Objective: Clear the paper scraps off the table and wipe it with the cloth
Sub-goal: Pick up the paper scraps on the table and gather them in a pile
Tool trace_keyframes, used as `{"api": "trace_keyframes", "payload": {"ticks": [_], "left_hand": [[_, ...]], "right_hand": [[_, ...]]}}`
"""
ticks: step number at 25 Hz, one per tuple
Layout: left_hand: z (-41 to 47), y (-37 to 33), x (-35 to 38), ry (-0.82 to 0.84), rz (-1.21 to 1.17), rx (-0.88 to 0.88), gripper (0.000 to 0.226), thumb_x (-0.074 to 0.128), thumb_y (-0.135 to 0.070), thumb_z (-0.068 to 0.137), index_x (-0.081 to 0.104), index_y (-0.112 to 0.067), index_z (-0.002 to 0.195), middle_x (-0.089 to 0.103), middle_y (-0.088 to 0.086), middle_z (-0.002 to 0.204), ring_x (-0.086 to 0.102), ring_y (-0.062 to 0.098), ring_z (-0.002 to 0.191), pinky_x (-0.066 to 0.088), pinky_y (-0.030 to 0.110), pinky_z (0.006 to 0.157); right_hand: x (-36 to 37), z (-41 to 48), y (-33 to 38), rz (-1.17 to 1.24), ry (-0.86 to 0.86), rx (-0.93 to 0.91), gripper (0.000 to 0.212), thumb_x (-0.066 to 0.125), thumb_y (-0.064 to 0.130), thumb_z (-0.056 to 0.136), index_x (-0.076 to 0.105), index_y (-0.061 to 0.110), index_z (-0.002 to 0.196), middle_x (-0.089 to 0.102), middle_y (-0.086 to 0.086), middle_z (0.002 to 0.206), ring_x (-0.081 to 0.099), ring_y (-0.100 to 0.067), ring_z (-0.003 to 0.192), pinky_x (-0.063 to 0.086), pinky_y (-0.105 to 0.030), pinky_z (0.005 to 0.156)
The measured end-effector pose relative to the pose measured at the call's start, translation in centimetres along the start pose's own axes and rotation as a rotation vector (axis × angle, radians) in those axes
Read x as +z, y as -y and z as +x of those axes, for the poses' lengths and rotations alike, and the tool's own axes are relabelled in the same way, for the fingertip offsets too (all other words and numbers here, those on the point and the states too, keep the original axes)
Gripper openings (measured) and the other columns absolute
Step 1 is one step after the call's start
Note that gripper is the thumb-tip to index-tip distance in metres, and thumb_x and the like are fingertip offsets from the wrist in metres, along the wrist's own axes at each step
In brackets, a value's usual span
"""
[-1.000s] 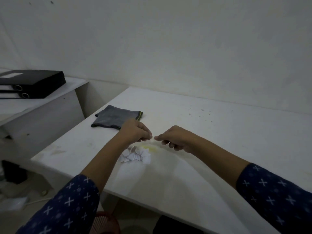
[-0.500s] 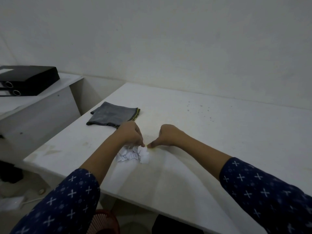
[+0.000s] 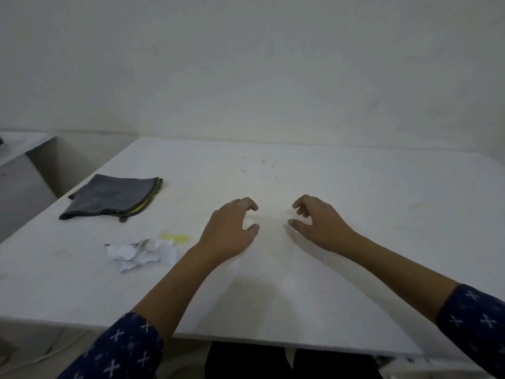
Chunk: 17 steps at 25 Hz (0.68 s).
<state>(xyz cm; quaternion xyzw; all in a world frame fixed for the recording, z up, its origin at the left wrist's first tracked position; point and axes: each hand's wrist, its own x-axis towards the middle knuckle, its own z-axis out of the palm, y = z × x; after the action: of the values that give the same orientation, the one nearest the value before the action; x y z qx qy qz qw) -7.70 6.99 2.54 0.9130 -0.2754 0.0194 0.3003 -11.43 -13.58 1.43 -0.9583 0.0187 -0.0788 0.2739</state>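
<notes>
While the white table is filling most of the view, with a pale wall standing behind its far edge, both forearms are reaching over the near edge in dark blue sleeves patterned with white crosses. Noting the left hand and the right hand sitting side by side near the table's middle, palms down, a small gap between them. Fingers on each are curling loosely, thumbs standing apart, neither holding anything; cannot tell whether fingertips are touching the surface. The cloth, grey, is lying folded at far left, a yellow-green edge showing on its right side. The paper scraps are lying in a crumpled white heap nearer than the cloth, left of the left hand and apart from it. A yellow smear is showing just beyond the heap. Dark specks are dotting the far middle.
</notes>
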Motion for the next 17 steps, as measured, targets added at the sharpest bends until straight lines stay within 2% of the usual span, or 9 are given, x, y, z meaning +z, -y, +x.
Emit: {"api": "trace_keyframes", "payload": {"ticks": [2,5,7,11,14,17], "left_hand": [[1.0,-3.5,3.3,0.109,0.006,0.099,0.035,0.057,-0.028,0.086,0.051,-0.021,0.12,0.055,0.0,0.128,0.049,0.019,0.119,0.036,0.04,0.104],[3.0,-8.1,8.1,0.255,0.033,0.223,0.043,0.056,-0.032,0.087,0.046,-0.022,0.127,0.051,-0.001,0.132,0.048,0.018,0.122,0.035,0.037,0.105],[4.2,-10.3,10.6,0.287,0.031,0.276,0.047,0.054,-0.034,0.088,0.042,-0.023,0.133,0.048,-0.003,0.136,0.045,0.017,0.126,0.034,0.033,0.107],[6.7,-13.5,14.3,0.278,0.064,0.32,0.05,0.049,-0.036,0.092,0.036,-0.024,0.139,0.04,-0.002,0.146,0.031,0.016,0.138,0.023,0.032,0.111],[8.6,-15.4,15.8,0.218,0.061,0.345,0.046,0.049,-0.036,0.092,0.042,-0.024,0.135,0.046,-0.003,0.14,0.038,0.015,0.132,0.027,0.031,0.108],[10.3,-17.0,16.6,0.204,0.018,0.365,0.038,0.054,-0.031,0.089,0.053,-0.021,0.126,0.057,-0.001,0.124,0.049,0.016,0.117,0.037,0.031,0.101]], "right_hand": [[-2.6,-2.4,-4.2,-0.179,-0.035,0.107,0.053,0.05,0.037,0.093,0.038,0.009,0.137,0.047,-0.01,0.137,0.044,-0.026,0.127,0.036,-0.037,0.105],[-6.1,-5.5,-10.1,-0.342,-0.029,0.26,0.068,0.035,0.044,0.097,0.012,0.006,0.149,0.018,-0.012,0.157,0.017,-0.026,0.145,0.018,-0.039,0.116],[-7.9,-7.2,-13.2,-0.407,-0.004,0.307,0.07,0.027,0.047,0.098,0.003,0.006,0.149,0.005,-0.011,0.159,0.002,-0.024,0.148,0.01,-0.037,0.118],[-9.7,-9.3,-17.4,-0.415,0.034,0.368,0.074,0.021,0.052,0.096,-0.003,0.006,0.149,-0.004,-0.011,0.159,-0.009,-0.022,0.147,0.001,-0.035,0.119],[-10.0,-9.6,-19.0,-0.37,0.033,0.368,0.074,0.02,0.053,0.096,-0.003,0.007,0.149,-0.006,-0.011,0.159,-0.011,-0.022,0.147,0.0,-0.034,0.119],[-9.6,-9.6,-19.6,-0.388,-0.001,0.33,0.071,0.012,0.051,0.095,0.0,0.006,0.149,-0.004,-0.012,0.159,-0.011,-0.022,0.147,-0.001,-0.032,0.118]]}}
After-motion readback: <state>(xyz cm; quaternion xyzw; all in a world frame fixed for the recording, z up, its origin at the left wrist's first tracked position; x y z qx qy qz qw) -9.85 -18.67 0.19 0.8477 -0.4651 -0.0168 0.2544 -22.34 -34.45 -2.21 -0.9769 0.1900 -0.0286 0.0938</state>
